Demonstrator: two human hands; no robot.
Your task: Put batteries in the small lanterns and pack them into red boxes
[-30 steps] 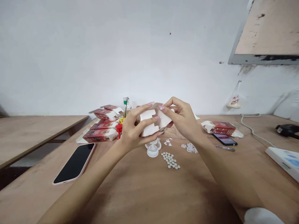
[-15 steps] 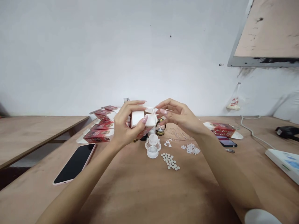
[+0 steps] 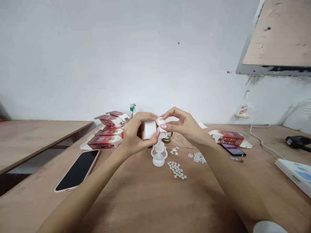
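A small cardboard box is held up above the table, its white flaps facing me. My left hand wraps round its left side, with the thumb along the lower front edge. My right hand pinches a white flap at the box's right side between thumb and fingers. Below the box a small white lantern with a clear middle stands upright on the table. Behind it a dark bronze-coloured lantern is mostly hidden by the hands and box.
Red printed boxes lie at the left, and another red box at the right. White discs, small white plastic pieces and wire handles lie right of the lantern. A phone lies at left; a second phone at right.
The right fingers have closed on a flap they were beside before. The box has turned a little, and its flaps at the right have shifted. The view has tilted slightly upward.
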